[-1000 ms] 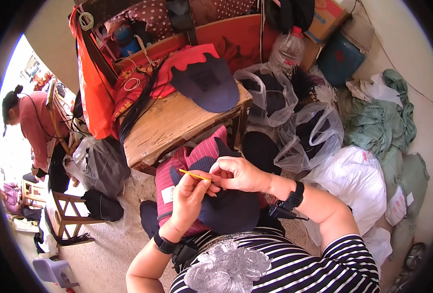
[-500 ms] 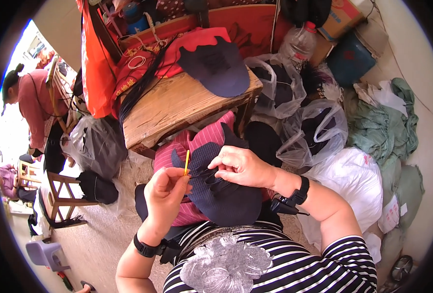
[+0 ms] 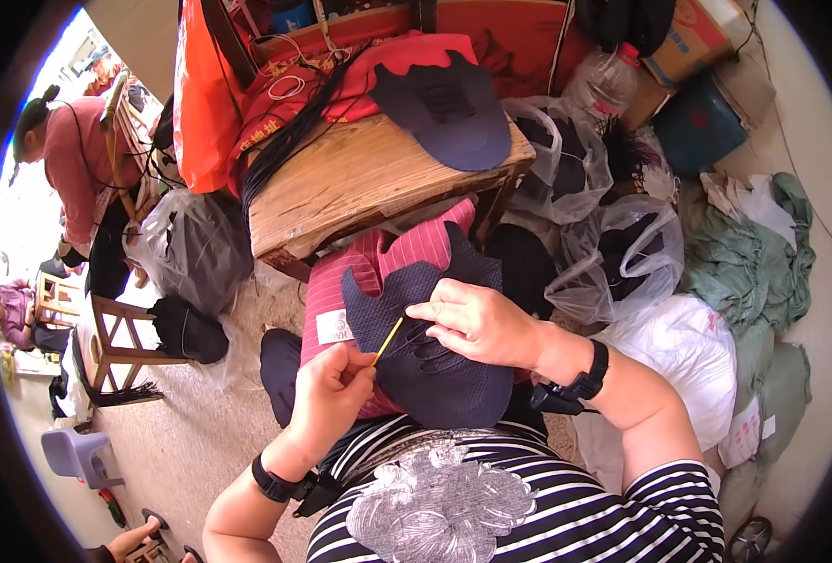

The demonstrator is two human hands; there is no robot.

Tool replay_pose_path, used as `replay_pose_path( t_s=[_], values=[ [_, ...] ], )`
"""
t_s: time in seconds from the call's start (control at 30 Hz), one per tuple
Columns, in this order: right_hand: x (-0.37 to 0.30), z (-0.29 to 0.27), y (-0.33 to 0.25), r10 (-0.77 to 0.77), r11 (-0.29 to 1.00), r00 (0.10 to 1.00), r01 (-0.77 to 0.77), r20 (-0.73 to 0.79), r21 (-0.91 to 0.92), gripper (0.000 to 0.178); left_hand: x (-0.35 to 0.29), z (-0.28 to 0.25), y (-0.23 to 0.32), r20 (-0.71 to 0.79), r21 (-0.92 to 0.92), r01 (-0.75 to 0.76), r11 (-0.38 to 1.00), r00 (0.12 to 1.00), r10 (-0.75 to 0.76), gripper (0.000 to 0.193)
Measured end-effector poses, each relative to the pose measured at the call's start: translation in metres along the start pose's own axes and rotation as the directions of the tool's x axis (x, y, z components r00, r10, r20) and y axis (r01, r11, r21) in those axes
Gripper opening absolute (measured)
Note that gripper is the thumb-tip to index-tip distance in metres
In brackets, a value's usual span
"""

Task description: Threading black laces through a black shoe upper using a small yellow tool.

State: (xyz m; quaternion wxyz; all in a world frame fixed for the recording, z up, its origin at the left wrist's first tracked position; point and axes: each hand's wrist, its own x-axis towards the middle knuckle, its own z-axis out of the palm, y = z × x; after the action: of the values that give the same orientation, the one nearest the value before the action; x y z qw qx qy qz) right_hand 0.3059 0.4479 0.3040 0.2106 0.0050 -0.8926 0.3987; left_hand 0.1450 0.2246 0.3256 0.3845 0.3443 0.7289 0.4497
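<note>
A dark navy shoe-upper-shaped fabric piece (image 3: 439,392) with black laces or cords across its middle lies on my lap, over a pink striped cloth (image 3: 339,274). My left hand (image 3: 333,392) pinches a thin yellow stick-like tool (image 3: 388,342), which slants up toward the cords; its tip is too small to make out. Over the upper right of the piece, my right hand (image 3: 480,324) has thumb and fingers pinched together beside the cords. Whatever is between those fingers is hidden.
Ahead stands a wooden stool (image 3: 360,183) bearing a similar dark piece (image 3: 449,113), a bundle of black cords (image 3: 294,141) and red cloth. Plastic bags (image 3: 622,253) and a white sack (image 3: 669,361) lie at right. Another person (image 3: 83,169) bends at far left.
My left hand has lowered a little, and the yellow tool has swung from nearly upright to slanting rightward. My right hand stays over the piece. The view has shifted slightly.
</note>
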Motion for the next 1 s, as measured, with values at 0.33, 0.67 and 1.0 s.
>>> replay_pose_path(
  t_s=[0.33,0.67,1.0],
  values=[
    [0.001,-0.004,-0.002,0.074,0.992,0.997,-0.077,0.039,0.095,0.032,-0.005,-0.003,-0.004,0.008,-0.078,0.119,0.990,0.993,-0.119,0.011],
    [0.002,-0.005,-0.002,0.088,0.990,0.995,-0.091,0.041,0.107,0.031,0.003,-0.012,-0.003,0.028,0.015,0.093,0.996,0.995,-0.094,0.010],
    [0.001,-0.004,-0.003,0.099,0.990,0.994,-0.103,0.043,0.094,0.030,0.018,-0.022,0.011,0.082,0.206,0.082,0.975,0.992,-0.101,0.011]
  ],
)
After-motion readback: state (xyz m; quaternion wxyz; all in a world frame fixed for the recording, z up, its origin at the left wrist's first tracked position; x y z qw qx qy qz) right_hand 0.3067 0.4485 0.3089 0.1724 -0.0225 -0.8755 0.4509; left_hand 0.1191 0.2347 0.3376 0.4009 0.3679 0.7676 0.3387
